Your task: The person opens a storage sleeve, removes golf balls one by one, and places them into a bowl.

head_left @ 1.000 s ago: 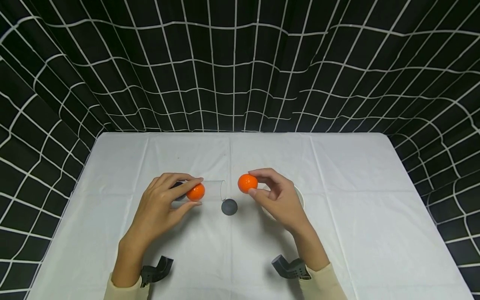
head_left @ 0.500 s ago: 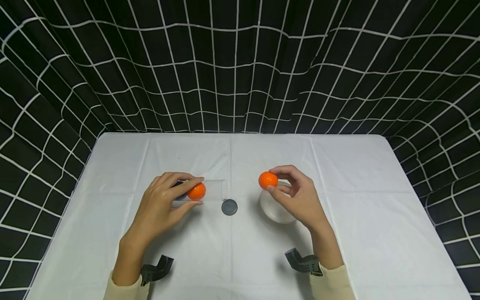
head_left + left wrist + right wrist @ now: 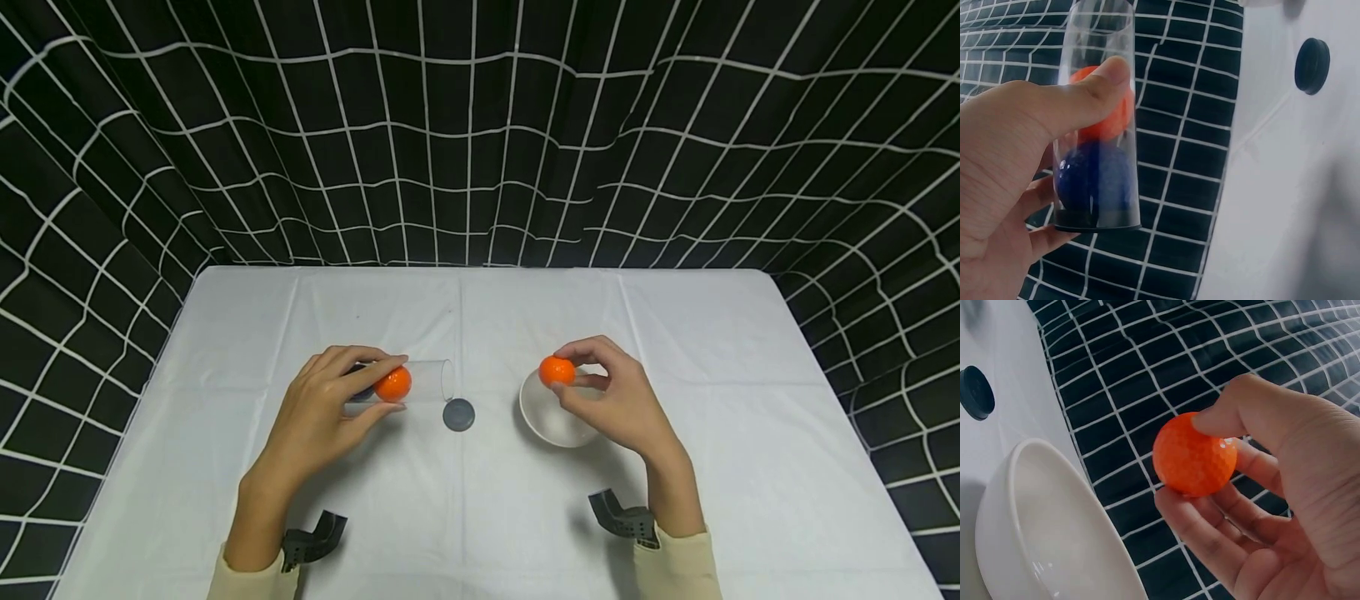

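Note:
My left hand (image 3: 322, 408) grips a clear tube (image 3: 1099, 119) from its side, thumb across the wall. Inside the tube an orange ball (image 3: 1107, 119) rests against a dark blue ball (image 3: 1094, 175), which sits at the dark closed end. The tube's other end has no cap on it. My right hand (image 3: 611, 396) pinches a dimpled orange golf ball (image 3: 1194, 455) between thumb and fingertips. That ball is over the far part of a white bowl (image 3: 540, 425), whose inside shows no contents where visible.
A round dark cap (image 3: 459, 414) lies on the white tablecloth (image 3: 465, 517) between the two hands, near the tube's uncapped end. A black curtain with a white grid (image 3: 465, 150) stands behind the table and along both sides.
My right hand has moved right, carrying the orange golf ball from near the tube's mouth to over the white bowl. My left hand and the tube have stayed in place.

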Demonstrator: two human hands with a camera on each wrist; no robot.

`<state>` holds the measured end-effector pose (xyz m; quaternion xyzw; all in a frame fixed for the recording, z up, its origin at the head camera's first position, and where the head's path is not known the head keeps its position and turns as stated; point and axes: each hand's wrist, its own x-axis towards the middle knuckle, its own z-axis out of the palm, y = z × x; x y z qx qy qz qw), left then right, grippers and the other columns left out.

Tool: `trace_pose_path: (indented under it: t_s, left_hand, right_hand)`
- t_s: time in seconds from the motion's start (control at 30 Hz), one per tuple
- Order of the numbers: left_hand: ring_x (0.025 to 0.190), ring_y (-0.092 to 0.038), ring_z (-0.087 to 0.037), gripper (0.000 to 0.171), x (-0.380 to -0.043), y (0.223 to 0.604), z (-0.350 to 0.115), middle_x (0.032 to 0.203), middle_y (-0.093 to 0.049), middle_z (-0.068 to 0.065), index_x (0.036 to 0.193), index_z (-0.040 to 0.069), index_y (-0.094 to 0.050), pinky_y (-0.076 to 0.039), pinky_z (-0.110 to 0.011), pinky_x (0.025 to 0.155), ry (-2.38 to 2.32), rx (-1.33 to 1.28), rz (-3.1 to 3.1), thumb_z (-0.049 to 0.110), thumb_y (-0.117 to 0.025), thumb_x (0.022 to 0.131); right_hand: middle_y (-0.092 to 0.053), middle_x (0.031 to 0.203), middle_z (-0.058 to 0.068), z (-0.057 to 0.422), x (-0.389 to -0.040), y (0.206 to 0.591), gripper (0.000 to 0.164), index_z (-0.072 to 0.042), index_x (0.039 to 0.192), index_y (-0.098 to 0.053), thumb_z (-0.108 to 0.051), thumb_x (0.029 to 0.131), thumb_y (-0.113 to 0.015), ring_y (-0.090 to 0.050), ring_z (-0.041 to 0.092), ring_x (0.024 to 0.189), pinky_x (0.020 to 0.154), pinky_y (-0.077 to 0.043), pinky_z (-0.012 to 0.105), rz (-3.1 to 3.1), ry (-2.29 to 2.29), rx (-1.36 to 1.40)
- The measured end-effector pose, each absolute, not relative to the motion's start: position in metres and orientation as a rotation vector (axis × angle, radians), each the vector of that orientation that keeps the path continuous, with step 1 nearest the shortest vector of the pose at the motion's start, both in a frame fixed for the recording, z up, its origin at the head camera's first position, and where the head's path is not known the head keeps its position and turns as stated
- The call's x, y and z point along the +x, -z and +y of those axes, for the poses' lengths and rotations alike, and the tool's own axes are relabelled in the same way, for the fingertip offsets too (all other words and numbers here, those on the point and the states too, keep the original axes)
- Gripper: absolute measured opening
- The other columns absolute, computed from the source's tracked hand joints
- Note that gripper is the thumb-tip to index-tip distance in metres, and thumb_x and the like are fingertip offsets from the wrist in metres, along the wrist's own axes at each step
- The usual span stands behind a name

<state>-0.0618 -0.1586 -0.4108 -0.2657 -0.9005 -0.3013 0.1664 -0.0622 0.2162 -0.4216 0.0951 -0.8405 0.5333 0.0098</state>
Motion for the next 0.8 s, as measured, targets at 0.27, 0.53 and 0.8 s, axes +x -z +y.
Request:
trace_pose_path:
  t_s: [0.27, 0.53, 0.8]
  left_hand:
    - [0.114, -0.067, -0.022, 0.050, -0.062, 0.412, -0.158, 0.121, -0.075, 0.000, 0.127, 0.022, -0.078, -0.053, -0.046, 0.100, 0.858, -0.763, -2.572, 0.030, -0.094, 0.080]
    - [0.114, -0.067, -0.022, 0.051, -0.062, 0.413, -0.161, 0.121, -0.074, 0.000, 0.126, 0.021, -0.079, -0.053, -0.046, 0.099, 0.863, -0.746, -2.577, 0.029, -0.095, 0.078]
    - [0.113, -0.067, -0.022, 0.051, -0.063, 0.413, -0.161, 0.121, -0.074, -0.001, 0.126, 0.021, -0.079, -0.053, -0.046, 0.100, 0.867, -0.746, -2.580, 0.029, -0.095, 0.079]
  right_hand:
    - [-0.070, 0.120, 0.006, 0.220, -0.063, 0.424, 0.036, -0.009, 0.118, -0.072, 0.005, 0.085, -0.078, -0.066, 0.007, 0.108, 0.093, -0.061, 0.019, -2.667, -1.605, 0.357]
    - [-0.070, 0.119, 0.005, 0.219, -0.064, 0.430, 0.034, -0.009, 0.117, -0.073, 0.003, 0.086, -0.079, -0.068, 0.018, 0.111, 0.094, -0.063, 0.030, -2.776, -1.442, 0.399]
    - [-0.070, 0.116, 0.011, 0.218, -0.066, 0.436, 0.033, -0.006, 0.118, -0.075, 0.005, 0.086, -0.076, -0.071, 0.028, 0.106, 0.095, -0.063, 0.048, -2.837, -1.388, 0.451]
